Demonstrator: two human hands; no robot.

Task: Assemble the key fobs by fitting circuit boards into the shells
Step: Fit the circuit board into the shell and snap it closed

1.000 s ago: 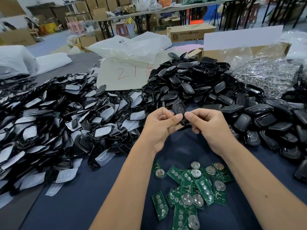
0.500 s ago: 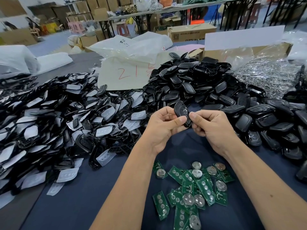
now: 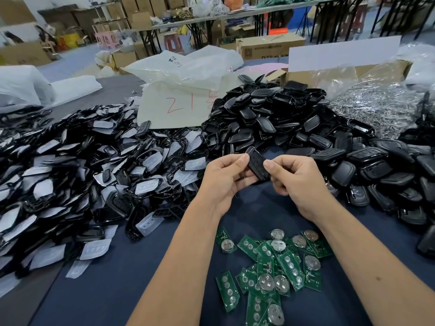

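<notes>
Above the circuit boards, left hand and right hand fingers pinch one black fob shell between them.

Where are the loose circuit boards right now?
In the head view, the green circuit boards lie in a loose heap on the dark blue table cover, low and centre-right, between the forearms and nearer the person than both hands.

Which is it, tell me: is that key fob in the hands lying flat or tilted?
Tilted: the black key fob slants up-left, pinched between the left hand and right hand.
</notes>
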